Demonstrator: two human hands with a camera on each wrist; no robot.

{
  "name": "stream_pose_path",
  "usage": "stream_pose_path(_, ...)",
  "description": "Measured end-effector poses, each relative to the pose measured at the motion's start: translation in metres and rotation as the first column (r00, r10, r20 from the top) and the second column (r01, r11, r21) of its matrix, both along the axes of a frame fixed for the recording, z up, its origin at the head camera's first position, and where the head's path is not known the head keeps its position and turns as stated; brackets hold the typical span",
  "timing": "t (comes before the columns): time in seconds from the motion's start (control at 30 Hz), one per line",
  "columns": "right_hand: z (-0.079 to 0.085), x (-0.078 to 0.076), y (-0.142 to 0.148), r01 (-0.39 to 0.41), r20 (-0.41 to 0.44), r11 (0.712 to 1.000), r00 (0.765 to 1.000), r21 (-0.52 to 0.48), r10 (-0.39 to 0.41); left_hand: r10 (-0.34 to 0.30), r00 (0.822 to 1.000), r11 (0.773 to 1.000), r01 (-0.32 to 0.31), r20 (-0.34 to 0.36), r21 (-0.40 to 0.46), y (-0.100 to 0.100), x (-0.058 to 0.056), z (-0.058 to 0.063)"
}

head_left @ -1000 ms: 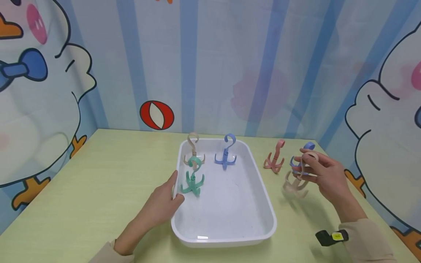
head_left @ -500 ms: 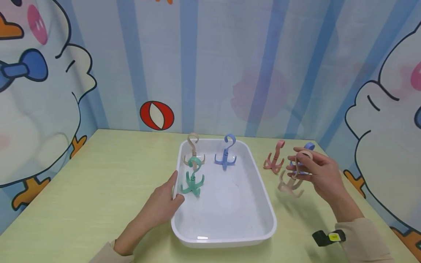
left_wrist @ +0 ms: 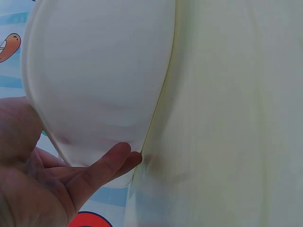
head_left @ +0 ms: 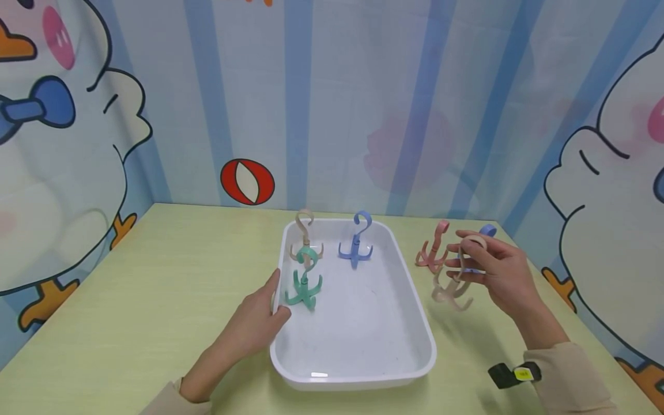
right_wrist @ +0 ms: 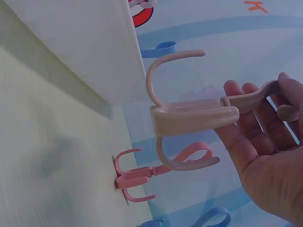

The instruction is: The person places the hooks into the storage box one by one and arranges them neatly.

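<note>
My left hand grips the left rim of a white plastic tray, its thumb over the edge; in the left wrist view its fingers lie along the outer wall. My right hand pinches the curved top of a beige multi-prong hook, which hangs prongs down right of the tray. Inside the tray stand a green hook at the left, a beige hook behind it and a blue hook at the back.
A pink hook stands on the pale green table right of the tray. Behind my right hand another blue hook is partly hidden. A striped cartoon backdrop rises along the table's back edge.
My right hand has moved slightly left toward the tray with the beige hook, which now overlaps the pink hook's base. My left hand and the tray have stayed put.
</note>
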State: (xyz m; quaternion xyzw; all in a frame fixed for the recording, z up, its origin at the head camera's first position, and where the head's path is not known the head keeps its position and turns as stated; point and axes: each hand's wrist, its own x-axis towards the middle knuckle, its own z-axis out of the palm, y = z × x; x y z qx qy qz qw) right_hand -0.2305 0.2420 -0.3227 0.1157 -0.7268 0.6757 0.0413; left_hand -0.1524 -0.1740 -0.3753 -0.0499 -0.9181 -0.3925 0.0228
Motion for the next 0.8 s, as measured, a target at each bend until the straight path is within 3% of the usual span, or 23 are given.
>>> stream_pose_path(0.23,0.003,0.002,-0.005,-0.011,-0.002,1.0,1.0,-0.005,0.011,-0.001,1.0,1.0,0.001,0.003,0.001,0.0,0.0,0.0)
stream_pose_path(0.53,0.014,0.008,-0.016,-0.129,-0.014,0.986,0.992,-0.106,0.128,-0.002,1.0,1.0,0.002,0.005,0.003,-0.001,-0.001,-0.001)
stream_pose_path(0.8,0.023,0.013,-0.029,-0.154,-0.044,0.985,0.988,-0.078,0.15,-0.003,1.0,1.0,0.003,0.008,0.002,-0.001,-0.001,-0.001)
